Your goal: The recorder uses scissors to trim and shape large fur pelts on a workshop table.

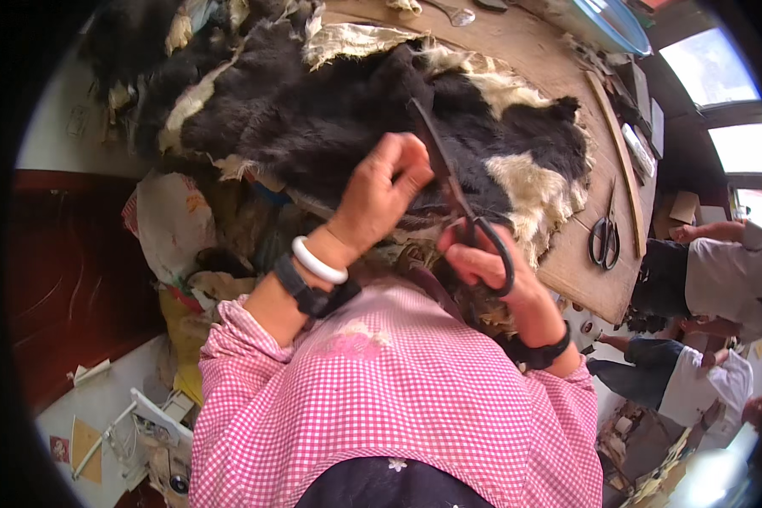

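Observation:
A large black and cream fur hide (330, 110) lies spread over the wooden table, its near edge close to my body. My right hand (483, 258) grips large dark scissors (438, 157) by the handle loops; their blades point up and away over the fur and look nearly closed. Just left of the blades, my left hand (379, 188) is raised above the hide with its fingers curled and the thumb against them. Whatever it may pinch is too small or hidden to tell.
Another pair of black-handled scissors (604, 241) lies on the table (571, 275) at the right, beside a long wooden strip (622, 161). A blue basin (614, 21) stands at the far right. White sacking (173, 224) hangs at the left. Several people are beyond the table's right side.

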